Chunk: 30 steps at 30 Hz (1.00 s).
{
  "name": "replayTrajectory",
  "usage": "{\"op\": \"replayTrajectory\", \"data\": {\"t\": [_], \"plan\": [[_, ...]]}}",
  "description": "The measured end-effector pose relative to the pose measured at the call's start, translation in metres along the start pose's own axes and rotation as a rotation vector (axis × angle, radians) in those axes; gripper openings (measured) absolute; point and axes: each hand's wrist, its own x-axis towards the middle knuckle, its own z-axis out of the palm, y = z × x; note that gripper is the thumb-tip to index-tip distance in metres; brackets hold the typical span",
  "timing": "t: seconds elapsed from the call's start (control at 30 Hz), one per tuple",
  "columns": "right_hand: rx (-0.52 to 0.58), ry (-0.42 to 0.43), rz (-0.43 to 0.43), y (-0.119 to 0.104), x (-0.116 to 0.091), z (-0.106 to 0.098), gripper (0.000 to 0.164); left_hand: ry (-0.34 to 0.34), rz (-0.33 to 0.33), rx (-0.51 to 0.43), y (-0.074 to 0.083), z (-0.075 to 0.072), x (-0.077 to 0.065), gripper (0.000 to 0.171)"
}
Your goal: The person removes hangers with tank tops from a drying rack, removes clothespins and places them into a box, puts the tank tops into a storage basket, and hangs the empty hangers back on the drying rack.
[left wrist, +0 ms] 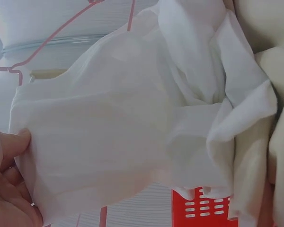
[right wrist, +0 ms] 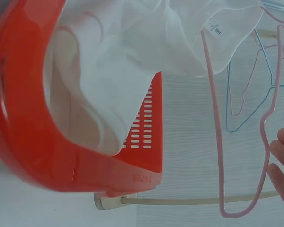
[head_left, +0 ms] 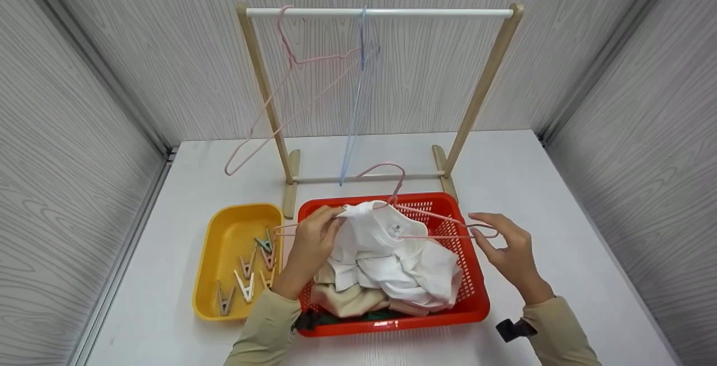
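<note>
In the head view, a white shirt [head_left: 367, 234] with a label at its neck is bunched above the red basket [head_left: 476, 299]. My left hand [head_left: 315, 240] pinches the shirt by its shoulder edge; in the left wrist view, the thumb lies over the stretched cloth [left wrist: 94, 137]. A pink hanger [head_left: 431, 237] runs through the shirt's neck opening, its hook up and one end jutting out left of that hand. Around the hanger's right end curl the thumb and index finger of my right hand [head_left: 512, 251]. The right wrist view has fingertips [right wrist: 279, 146] right at the hanger's wire [right wrist: 220, 156].
Beige cloth [head_left: 347, 301] lies under the shirt in the basket. A yellow tray [head_left: 201, 276] of several clothespins [head_left: 246, 285] stands to the left. Behind is a wooden rack with a white bar [head_left: 437, 13], where a pink hanger [head_left: 319, 100] and a blue hanger [head_left: 353, 125] hang.
</note>
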Motion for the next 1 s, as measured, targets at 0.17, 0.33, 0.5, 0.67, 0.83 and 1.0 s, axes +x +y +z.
{"op": "replayTrajectory", "data": {"t": [0.17, 0.33, 0.5, 0.67, 0.83, 1.0], "plan": [[-0.062, -0.083, 0.028, 0.007, -0.006, 0.001, 0.036, -0.009, -0.013, -0.013, 0.0, 0.0, 0.0, 0.018], [-0.053, -0.115, 0.02, 0.01, -0.009, 0.002, 0.033, -0.02, -0.037, -0.001, 0.0, 0.0, 0.0, 0.018], [-0.001, -0.16, 0.029, 0.013, -0.009, 0.001, 0.027, -0.021, -0.015, 0.009, 0.0, -0.001, 0.001, 0.019], [0.08, -0.148, 0.021, 0.01, -0.005, -0.004, 0.028, -0.02, 0.022, 0.036, -0.002, -0.005, 0.003, 0.02], [0.091, -0.11, 0.009, 0.011, -0.003, -0.013, 0.029, -0.029, 0.027, 0.084, -0.006, -0.009, 0.004, 0.018], [0.097, -0.107, 0.039, 0.016, -0.005, -0.028, 0.029, -0.019, -0.02, 0.098, -0.011, -0.015, 0.003, 0.018]]}}
